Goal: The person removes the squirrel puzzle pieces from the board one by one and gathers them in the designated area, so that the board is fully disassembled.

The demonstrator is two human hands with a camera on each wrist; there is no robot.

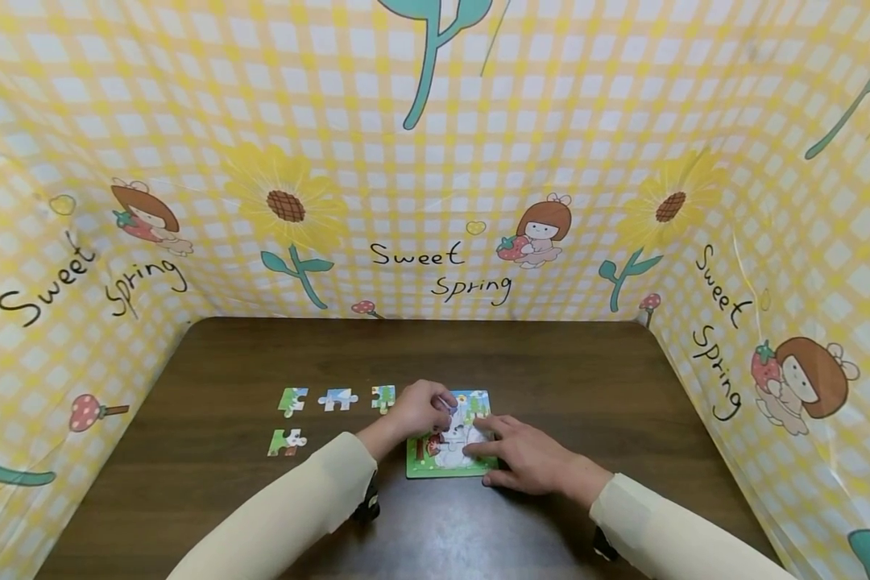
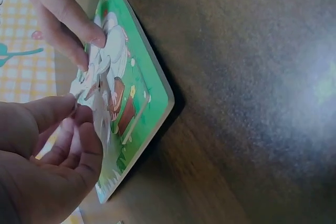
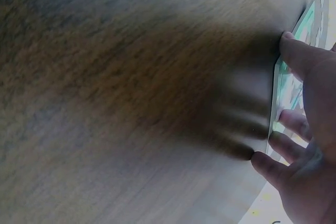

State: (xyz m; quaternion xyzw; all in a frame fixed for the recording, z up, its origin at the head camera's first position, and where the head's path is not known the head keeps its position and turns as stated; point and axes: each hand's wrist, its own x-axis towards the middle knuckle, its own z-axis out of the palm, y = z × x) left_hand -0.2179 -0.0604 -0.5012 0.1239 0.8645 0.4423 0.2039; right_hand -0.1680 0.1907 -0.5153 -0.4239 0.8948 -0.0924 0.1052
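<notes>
A jigsaw puzzle board with a green border lies on the table, partly filled with pieces showing a white animal. Over its upper left part, my left hand pinches a puzzle piece between thumb and fingers, tilted up from the picture in the left wrist view. The fingers hide much of that piece. My right hand lies spread at the board's right side, two fingertips on the picture and the thumb by the lower right edge. In the right wrist view the right thumb sits at the board's rim.
Several loose puzzle pieces lie left of the board, among them a blue one, a green one and one with a white animal. The brown wooden table is enclosed by yellow checked cloth at the back and sides.
</notes>
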